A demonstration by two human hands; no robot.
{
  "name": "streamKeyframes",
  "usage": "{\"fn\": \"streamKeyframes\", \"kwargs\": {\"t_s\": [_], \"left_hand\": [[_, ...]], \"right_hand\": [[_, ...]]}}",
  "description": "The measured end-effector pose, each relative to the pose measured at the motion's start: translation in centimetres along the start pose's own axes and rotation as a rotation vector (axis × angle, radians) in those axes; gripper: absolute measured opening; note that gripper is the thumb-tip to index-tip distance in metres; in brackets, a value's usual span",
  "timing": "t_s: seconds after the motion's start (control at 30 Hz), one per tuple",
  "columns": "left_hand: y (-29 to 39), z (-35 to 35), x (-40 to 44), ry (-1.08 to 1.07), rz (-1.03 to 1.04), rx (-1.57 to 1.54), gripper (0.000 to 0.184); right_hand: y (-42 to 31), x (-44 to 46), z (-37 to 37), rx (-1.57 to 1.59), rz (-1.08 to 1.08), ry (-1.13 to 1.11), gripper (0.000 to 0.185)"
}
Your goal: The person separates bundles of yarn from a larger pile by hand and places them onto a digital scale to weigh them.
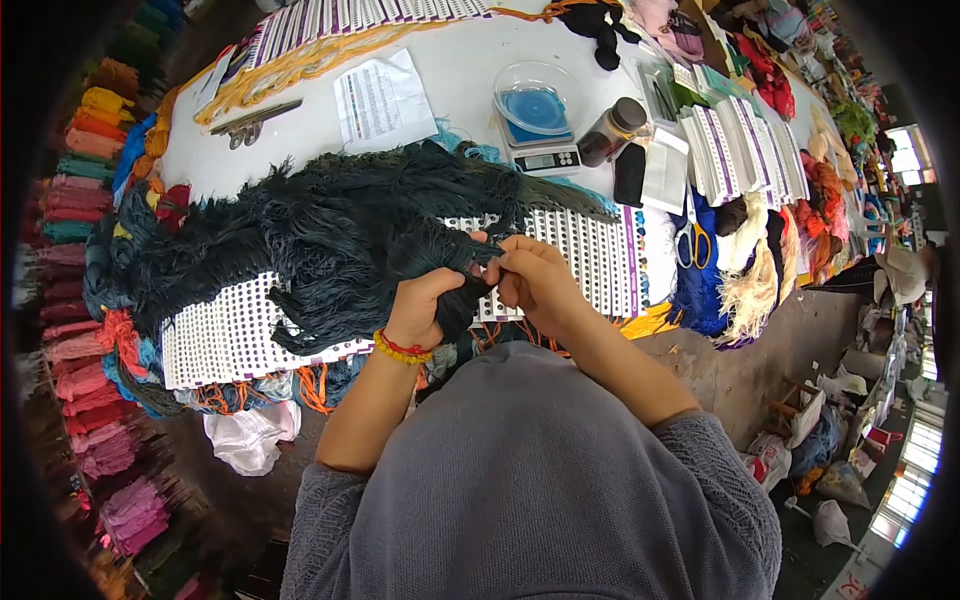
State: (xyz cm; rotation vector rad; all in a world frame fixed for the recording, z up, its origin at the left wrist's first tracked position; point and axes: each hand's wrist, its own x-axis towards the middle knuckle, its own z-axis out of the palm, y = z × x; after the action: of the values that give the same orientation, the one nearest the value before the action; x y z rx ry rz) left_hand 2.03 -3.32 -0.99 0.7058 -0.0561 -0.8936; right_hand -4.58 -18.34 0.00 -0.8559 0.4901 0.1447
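Observation:
A large heap of dark blue-green thread (340,215) stretches across the table in front of me. Beneath it lie rows of white cards punched with holes (230,330), dark thread showing at many of the holes. My left hand (420,310) is closed around a hank of the dark thread at the heap's right end. Close beside it, my right hand (540,285) pinches strands of the same thread between thumb and fingers. The exact strands between the fingertips are too small to make out. A red and yellow bracelet (403,350) circles my left wrist.
Behind the heap stand a digital scale (548,160) with a clear plastic bowl (540,95), a dark jar (613,132) and a printed sheet (384,98). Yellow-handled scissors (692,242) lie right, near stacked cards (740,150). Metal scissors (250,125) rest at back left. Coloured hanks (80,380) hang left.

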Motion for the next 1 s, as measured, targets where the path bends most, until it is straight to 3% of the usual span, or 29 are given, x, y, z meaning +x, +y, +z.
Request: {"fn": "streamKeyframes", "kwargs": {"t_s": [0.2,0.27,0.4,0.47,0.6,0.67,0.73,0.83,1.0], "left_hand": [[-0.3,0.8,-0.2,0.093,0.03,0.16,0.04],[-0.8,0.5,0.0,0.074,0.084,0.285,0.039],[-1.0,-0.2,-0.1,0.124,0.066,0.25,0.035],[-1.3,-1.4,-0.1,0.233,-0.023,0.193,0.032],[-1.4,-1.5,0.0,0.274,-0.069,0.181,0.031],[-1.0,-0.1,0.1,0.151,0.018,0.218,0.029],[-1.2,0.6,0.2,0.163,0.034,0.225,0.03],[-1.5,0.6,0.3,0.174,0.053,0.278,0.028],[-2.0,-1.5,0.5,0.237,-0.021,0.277,0.022]], "right_hand": [[0.1,-0.1,1.0,-0.431,-0.096,0.011,0.006],[1.3,0.6,0.2,-0.61,-0.236,-0.054,0.007],[0.6,0.5,0.0,-0.647,-0.285,-0.026,0.007],[0.4,0.6,-0.1,-0.477,-0.254,0.029,0.005],[0.0,0.7,-0.5,-0.309,-0.025,0.043,0.004],[0.2,0.7,-0.4,-0.339,-0.028,0.052,0.005],[0.6,0.6,-0.1,-0.366,-0.03,0.064,0.006],[1.2,0.9,-0.5,-0.579,-0.244,-0.007,0.009],[0.2,0.5,-0.6,-0.497,-0.156,0.051,0.008]]}}
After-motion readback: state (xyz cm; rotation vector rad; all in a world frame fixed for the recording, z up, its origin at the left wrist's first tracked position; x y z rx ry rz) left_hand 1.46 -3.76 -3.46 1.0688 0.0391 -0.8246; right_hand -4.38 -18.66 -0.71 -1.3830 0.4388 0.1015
